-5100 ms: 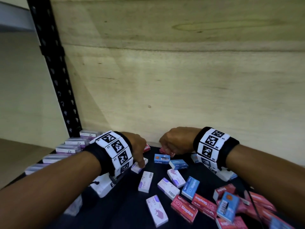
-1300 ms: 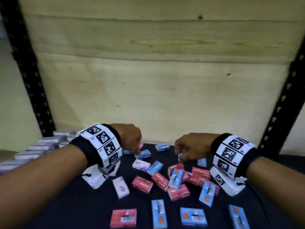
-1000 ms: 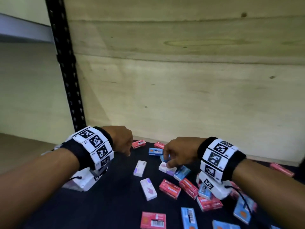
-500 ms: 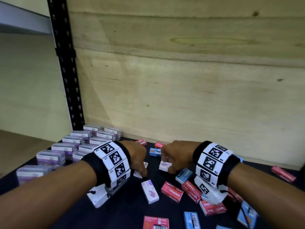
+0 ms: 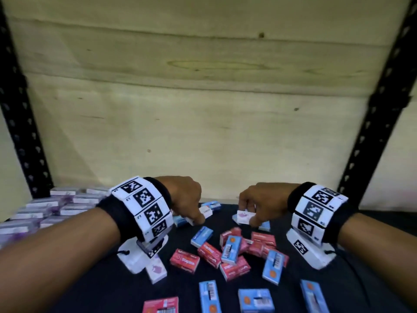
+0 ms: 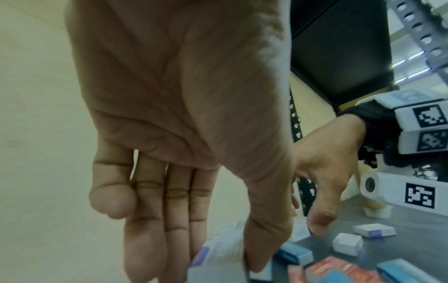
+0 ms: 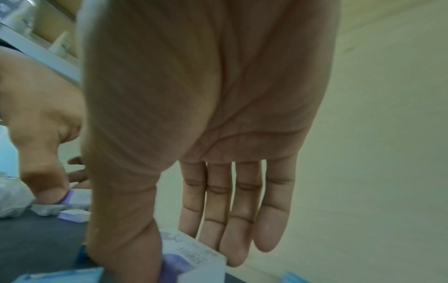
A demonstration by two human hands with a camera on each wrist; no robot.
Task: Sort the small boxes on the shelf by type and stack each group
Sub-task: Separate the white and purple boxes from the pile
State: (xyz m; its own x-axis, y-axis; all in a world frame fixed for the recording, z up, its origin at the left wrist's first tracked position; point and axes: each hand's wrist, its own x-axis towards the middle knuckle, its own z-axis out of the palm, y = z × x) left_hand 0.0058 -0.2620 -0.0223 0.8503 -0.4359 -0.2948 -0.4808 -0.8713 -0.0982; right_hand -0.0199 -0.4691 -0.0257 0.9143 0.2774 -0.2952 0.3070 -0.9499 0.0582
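Note:
Small boxes of three kinds lie on the dark shelf mat (image 5: pixel 365 281): white-purple, red and blue. My left hand (image 5: pixel 198 219) pinches a white-purple box (image 5: pixel 205 211) near the back of the mat; in the left wrist view this box (image 6: pixel 218 252) sits between the thumb and fingers of my left hand (image 6: pixel 201 268). My right hand (image 5: pixel 248 219) pinches another white-purple box (image 5: pixel 244 216), held just above the mat. The right wrist view shows it (image 7: pixel 194 254) between thumb and fingers of my right hand (image 7: pixel 191 262). Stacked white-purple boxes (image 5: pixel 45 208) stand at the far left.
Red and blue boxes (image 5: pixel 237 249) lie jumbled in the middle, with more blue ones (image 5: pixel 256 300) and a red one (image 5: pixel 161 306) near the front. One loose white-purple box (image 5: pixel 156 269) lies under my left wrist. A wooden back panel (image 5: pixel 203 132) and black uprights (image 5: pixel 372 132) bound the shelf.
Half a second ago both hands were pressed down on boxes at the back of the mat. Now each hand holds a white-purple box, the hands are farther apart, and the view has swung right.

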